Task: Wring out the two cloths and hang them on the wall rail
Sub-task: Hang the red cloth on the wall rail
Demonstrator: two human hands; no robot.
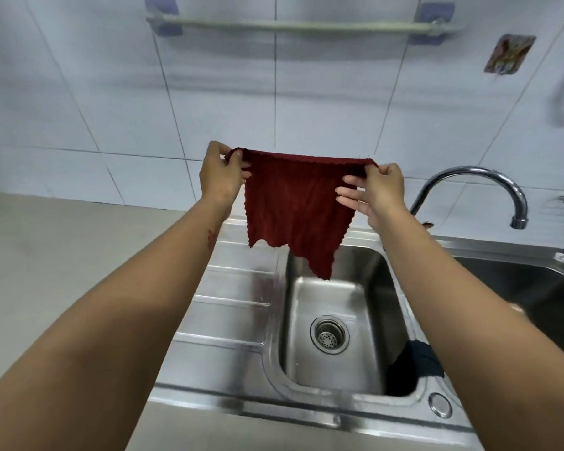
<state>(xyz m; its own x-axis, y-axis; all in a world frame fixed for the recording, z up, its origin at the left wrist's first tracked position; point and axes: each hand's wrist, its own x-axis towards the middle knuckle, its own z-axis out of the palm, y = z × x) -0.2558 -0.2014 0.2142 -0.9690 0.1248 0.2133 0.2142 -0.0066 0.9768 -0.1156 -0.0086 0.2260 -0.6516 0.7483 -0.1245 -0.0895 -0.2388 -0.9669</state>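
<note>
Dark cloth point(415, 359) (half hidden); hands point(220, 172) point(376, 193) spread red cloth point(293, 209).

The red cloth point(293, 206) I hold is soft and fuzzy, not shiny. The sink point(326, 288) below is smooth, shiny metal, and so is the tap point(476, 187) at the right. The far wall point(79, 92) is glossy tile. The rail point(306, 26) looks dull.
</note>
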